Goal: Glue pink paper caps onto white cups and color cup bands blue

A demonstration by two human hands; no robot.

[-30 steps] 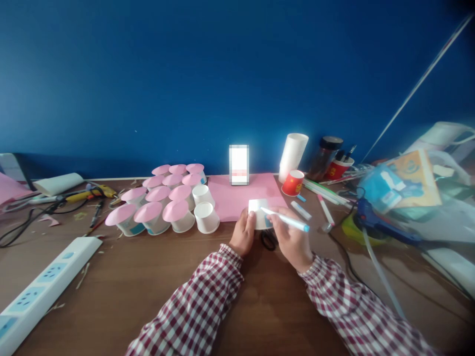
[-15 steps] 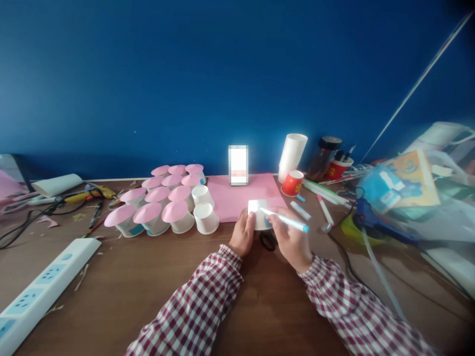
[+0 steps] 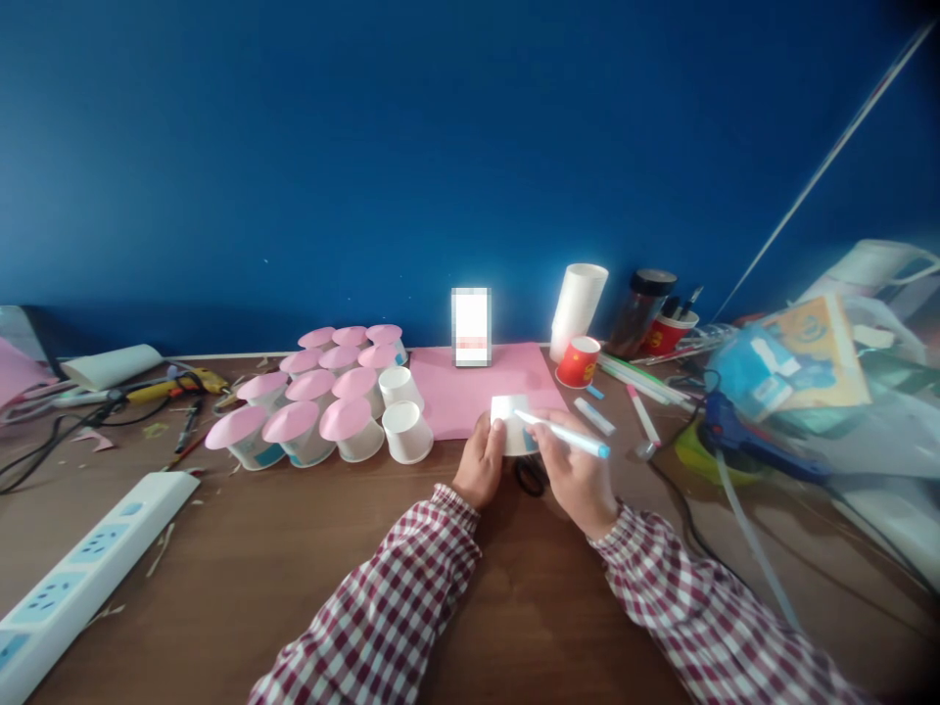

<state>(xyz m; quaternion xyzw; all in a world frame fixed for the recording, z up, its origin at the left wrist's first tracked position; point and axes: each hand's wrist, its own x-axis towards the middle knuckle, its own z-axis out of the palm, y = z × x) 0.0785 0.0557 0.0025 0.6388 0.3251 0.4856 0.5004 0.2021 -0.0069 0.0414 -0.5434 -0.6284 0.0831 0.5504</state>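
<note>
Left hand (image 3: 480, 465) has its fingers closed around the side of a white paper cup (image 3: 506, 416), held at the near edge of a pink sheet (image 3: 470, 406) on the brown surface (image 3: 367, 587). Right hand (image 3: 578, 482) grips a white marker (image 3: 564, 435) with a blue end, fingers pinched near the tip; tip is at the cup's wall, actual contact too small to tell. Blue patch on the cup beside the right fingers. Dark loop (image 3: 530, 478) lies just below the cup. Both sleeves checked, dark red and white. Left of the sheet: twelve cups with pink tops (image 3: 345, 418) in rows, plus two plain white cups (image 3: 409, 431) upside down at the right end of the group. Bright pixelated rectangle (image 3: 471, 328) stands at the back of the sheet. Right of it: tall stack of white cups (image 3: 579, 305), red cup (image 3: 577, 364) in front, dark-lidded jar (image 3: 641, 311) behind, loose pens (image 3: 637, 380) nearby. Far right: blue glue gun (image 3: 764, 446) near plastic bags, blurry. Far left: yellow glue gun (image 3: 180, 386) among cables, white power strip (image 3: 73, 578) nearer the person. Blue wall (image 3: 441, 147) behind everything.
</note>
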